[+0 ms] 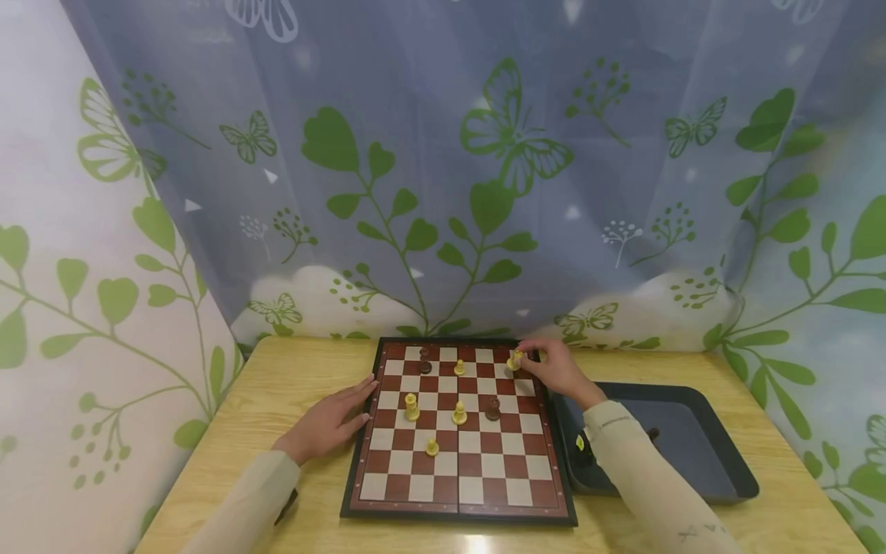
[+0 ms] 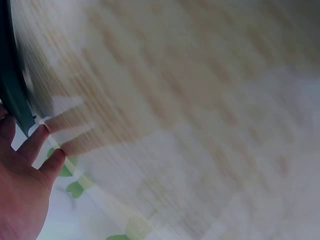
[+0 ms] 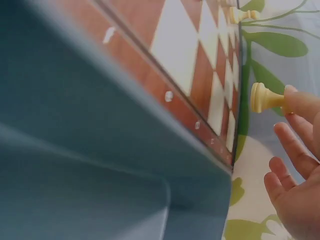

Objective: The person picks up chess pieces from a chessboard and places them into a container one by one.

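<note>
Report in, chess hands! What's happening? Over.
Right hand pinching yellow piece, raised above board. Left hand at board's left edge. Other pieces standing on board, maybe in the way.

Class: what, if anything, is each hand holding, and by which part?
The right hand pinches a yellow chess piece by its upper end, base free. The left hand holds nothing, only touching the edge of the chessboard.

Nothing legible — white marks (image 3: pixel 169 96) on the chessboard border (image 3: pixel 137 67) too blurred.
</note>
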`<move>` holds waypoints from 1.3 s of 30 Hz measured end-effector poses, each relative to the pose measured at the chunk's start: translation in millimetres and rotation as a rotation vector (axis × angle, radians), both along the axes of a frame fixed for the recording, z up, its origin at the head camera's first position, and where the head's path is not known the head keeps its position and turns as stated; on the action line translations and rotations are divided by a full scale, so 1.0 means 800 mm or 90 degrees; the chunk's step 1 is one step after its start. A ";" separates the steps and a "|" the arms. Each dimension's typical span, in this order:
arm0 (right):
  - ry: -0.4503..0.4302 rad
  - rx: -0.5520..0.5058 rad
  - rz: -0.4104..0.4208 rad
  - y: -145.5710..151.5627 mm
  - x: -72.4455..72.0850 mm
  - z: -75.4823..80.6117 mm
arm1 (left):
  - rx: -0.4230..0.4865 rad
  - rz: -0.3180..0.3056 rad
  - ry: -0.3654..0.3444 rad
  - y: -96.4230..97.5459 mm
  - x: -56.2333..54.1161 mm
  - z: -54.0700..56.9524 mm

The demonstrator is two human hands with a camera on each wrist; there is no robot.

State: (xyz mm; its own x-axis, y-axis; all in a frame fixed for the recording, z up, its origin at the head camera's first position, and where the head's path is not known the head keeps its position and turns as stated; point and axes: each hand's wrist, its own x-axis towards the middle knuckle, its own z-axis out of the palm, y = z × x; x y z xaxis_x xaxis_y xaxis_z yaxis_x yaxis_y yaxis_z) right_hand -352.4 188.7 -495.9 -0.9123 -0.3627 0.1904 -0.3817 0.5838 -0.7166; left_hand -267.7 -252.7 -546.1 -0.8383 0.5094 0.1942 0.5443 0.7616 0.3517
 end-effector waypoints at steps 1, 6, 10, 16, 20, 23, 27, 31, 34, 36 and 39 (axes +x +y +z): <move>-0.003 -0.014 -0.004 0.000 0.001 0.001 | 0.001 0.000 0.000 0.000 0.000 0.000; -0.001 -0.050 -0.008 0.000 0.006 0.004 | -0.001 0.001 -0.003 0.001 0.001 0.002; -0.002 -0.076 -0.009 0.004 0.010 0.004 | -0.005 0.005 -0.013 0.001 0.003 0.003; -0.018 -0.116 -0.041 0.013 0.021 0.009 | 0.000 0.009 -0.012 0.002 0.003 0.004; -0.020 -0.125 -0.049 0.020 0.030 0.013 | -0.003 0.014 -0.005 0.003 0.004 0.005; -0.016 -0.121 -0.055 0.026 0.037 0.013 | -0.002 0.011 -0.007 0.003 0.004 0.005; -0.009 -0.118 -0.065 0.034 0.045 0.017 | -0.004 0.007 -0.005 0.003 0.004 0.003; -0.001 -0.113 -0.073 0.041 0.054 0.021 | -0.003 0.007 -0.006 0.003 0.004 0.000; -0.001 -0.111 -0.076 0.045 0.058 0.021 | 0.002 0.006 -0.009 0.002 0.003 -0.002; 0.001 -0.112 -0.076 0.048 0.060 0.019 | 0.005 0.004 -0.001 0.001 0.002 -0.004; 0.008 -0.112 -0.070 0.052 0.062 0.020 | 0.006 0.006 -0.001 0.002 0.001 -0.004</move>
